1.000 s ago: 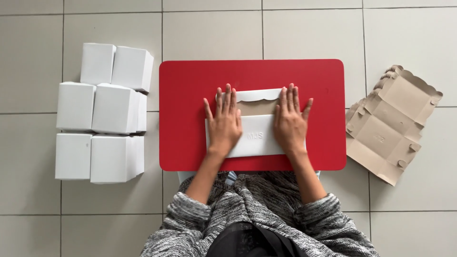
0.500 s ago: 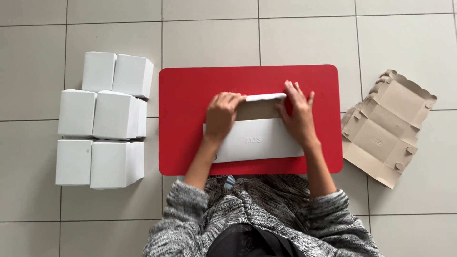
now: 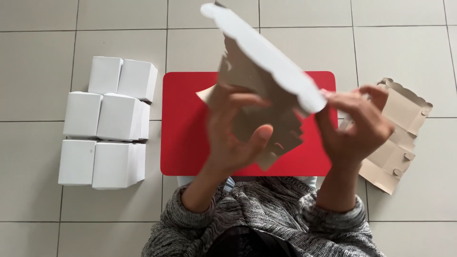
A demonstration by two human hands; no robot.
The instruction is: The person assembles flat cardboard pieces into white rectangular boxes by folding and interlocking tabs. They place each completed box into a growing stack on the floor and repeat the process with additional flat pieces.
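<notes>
Head view: carton blank (image 3: 266,71) lifted above red table (image 3: 185,143)
Left hand (image 3: 233,138): fingers curled, gripping blank's brown side
Right hand (image 3: 354,126): pinching white edge
Advice: grip near the creases, fold squarely

Six white folded boxes (image 3: 107,121) clustered on floor left of red bench (image 3: 185,143) — flat carton blank (image 3: 266,71), white outside, brown inside, lifted above it — another flat brown blank (image 3: 400,138) at right.

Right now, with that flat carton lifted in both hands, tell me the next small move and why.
Probably fold a side panel upright along its crease. The carton blank is unfolded, held above the red table by the left hand and right hand, while finished white boxes stand on the floor.
</notes>
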